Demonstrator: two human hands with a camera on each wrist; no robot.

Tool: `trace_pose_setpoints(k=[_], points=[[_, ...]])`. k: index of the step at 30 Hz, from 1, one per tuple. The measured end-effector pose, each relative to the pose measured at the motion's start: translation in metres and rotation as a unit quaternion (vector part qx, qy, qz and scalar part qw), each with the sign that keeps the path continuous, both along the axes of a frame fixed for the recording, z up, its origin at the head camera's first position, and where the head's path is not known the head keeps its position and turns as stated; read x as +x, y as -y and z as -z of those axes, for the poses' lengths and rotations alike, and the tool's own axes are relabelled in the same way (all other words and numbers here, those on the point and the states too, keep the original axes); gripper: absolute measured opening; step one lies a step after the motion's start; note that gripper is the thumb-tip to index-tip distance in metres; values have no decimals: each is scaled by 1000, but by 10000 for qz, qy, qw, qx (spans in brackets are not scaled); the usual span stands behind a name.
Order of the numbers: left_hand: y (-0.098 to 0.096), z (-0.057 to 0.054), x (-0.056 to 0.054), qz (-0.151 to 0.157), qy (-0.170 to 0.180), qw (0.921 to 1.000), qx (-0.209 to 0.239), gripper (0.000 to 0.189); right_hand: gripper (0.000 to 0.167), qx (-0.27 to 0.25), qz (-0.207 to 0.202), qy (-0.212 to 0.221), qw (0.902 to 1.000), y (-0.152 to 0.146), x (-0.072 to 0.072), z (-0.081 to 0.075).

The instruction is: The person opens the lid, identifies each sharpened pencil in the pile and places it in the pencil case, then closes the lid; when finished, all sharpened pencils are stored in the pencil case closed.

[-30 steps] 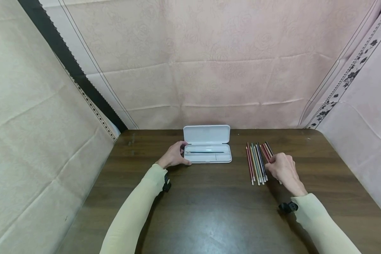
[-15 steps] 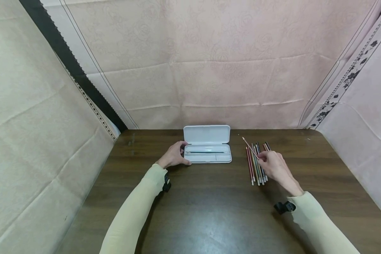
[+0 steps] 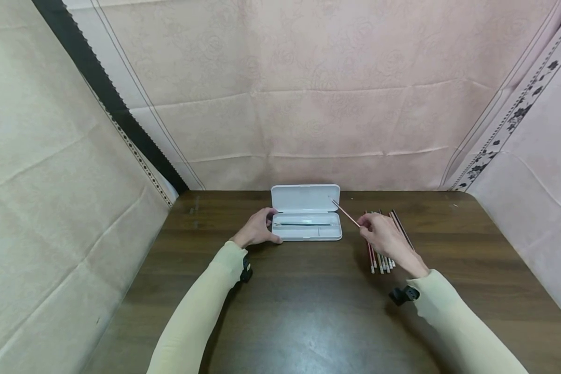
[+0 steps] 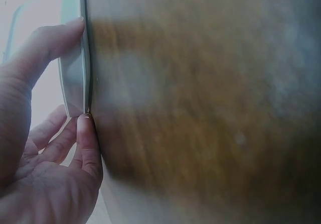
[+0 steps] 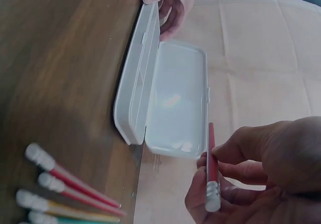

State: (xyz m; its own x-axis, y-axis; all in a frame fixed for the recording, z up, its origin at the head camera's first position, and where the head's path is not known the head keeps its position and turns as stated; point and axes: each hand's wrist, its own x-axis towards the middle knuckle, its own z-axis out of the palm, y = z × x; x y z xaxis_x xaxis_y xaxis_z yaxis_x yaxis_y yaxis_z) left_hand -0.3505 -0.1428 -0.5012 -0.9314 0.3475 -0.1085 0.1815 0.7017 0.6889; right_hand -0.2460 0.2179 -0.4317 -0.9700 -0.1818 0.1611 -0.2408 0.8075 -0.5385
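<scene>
An open white pencil case [image 3: 306, 235] stands at the back middle of the table, its lid [image 5: 178, 96] tipped up. My left hand [image 3: 258, 227] grips its left end; the left wrist view shows the thumb on one side and fingertips at the corner. One thin dark pencil [image 3: 304, 224] lies lengthwise in the case. My right hand [image 3: 387, 236] pinches a red pencil [image 5: 212, 169] with a white eraser end, held in the air right of the case. In the head view its tip overlaps the lid's right side. Below that hand lies a row of pencils [image 3: 382, 264], partly hidden.
More dark pencils [image 3: 401, 227] lie slanted just right of the row. The brown wooden table [image 3: 299, 306] ends at a light cloth backdrop [image 3: 318, 119], with cloth on both sides too. A black wrist camera [image 3: 404, 295] sits on the right wrist.
My right hand has lifted the red pencil from the right-hand group and carried it left over the row towards the case. The left hand stays at the case's left end.
</scene>
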Motion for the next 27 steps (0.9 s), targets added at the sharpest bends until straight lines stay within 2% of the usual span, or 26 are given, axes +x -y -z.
trace_pose_setpoints(k=[8, 13, 19, 27], points=[[0, -2, 1, -28, 34, 10000, -51, 88, 18, -200, -263, 73, 9994, 19, -13, -4], [-1, -4, 2, -27, 63, 10000, -38, 88, 15, -189, -446, -117, 9988, 31, -24, -2], [-1, -2, 0, 10, 7, 10000, -53, 88, 11, -234, -799, -369, 9958, 43, -38, 5], [0, -3, 1, -9, 54, 10000, 5, 89, 13, -148, -1016, -371, 9940, 59, -55, 18]])
